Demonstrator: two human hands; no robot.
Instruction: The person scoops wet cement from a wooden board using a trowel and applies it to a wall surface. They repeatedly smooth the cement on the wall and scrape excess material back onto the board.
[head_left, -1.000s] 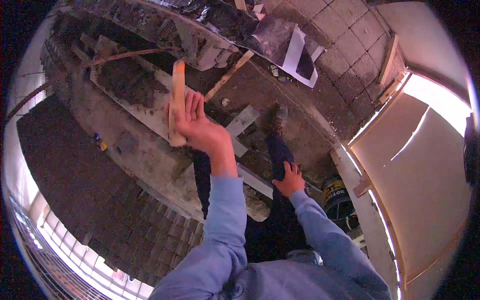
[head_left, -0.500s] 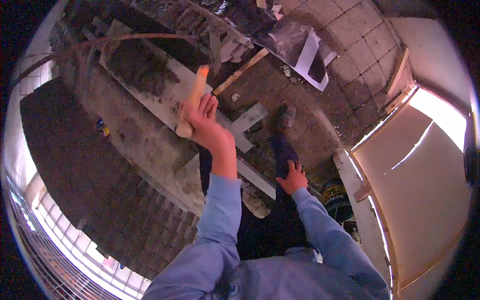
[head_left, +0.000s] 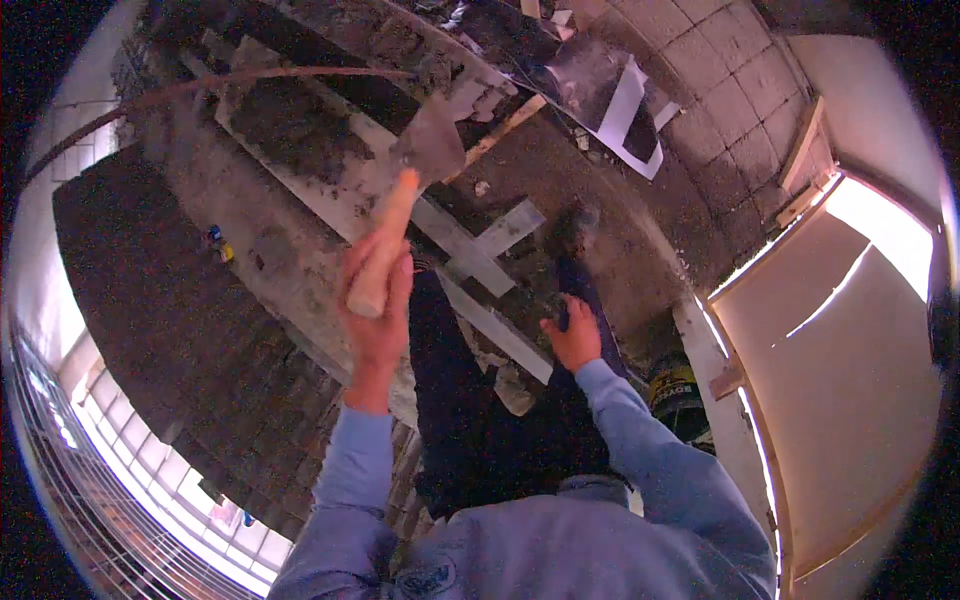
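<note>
My left hand (head_left: 378,290) is wrapped round the wooden handle of a trowel (head_left: 388,240). The handle is pale with an orange end by the blade. The flat greyish blade (head_left: 430,145) points away from me, held above the ground and blurred. On the right, my right hand (head_left: 574,335) is closed beside my dark trouser leg (head_left: 580,275). Something dark shows between its thumb and fingers, and I cannot make out whether it is cloth or an object. Below the trowel, a long grey board (head_left: 450,240) runs diagonally, with a short grey piece (head_left: 512,228) lying against it.
A thin rusty rod (head_left: 220,78) curves across the far left. Beyond the board lie a wooden strip (head_left: 505,135) and a white-striped sheet (head_left: 625,110). A black bucket with a yellow label (head_left: 672,390) stands at right, near a large pale panel (head_left: 830,340). Paving (head_left: 200,330) covers the left.
My left hand has turned and come back nearer to me, bringing the trowel's blade into sight. The right hand has lifted slightly up the picture, its spread fingers now curled.
</note>
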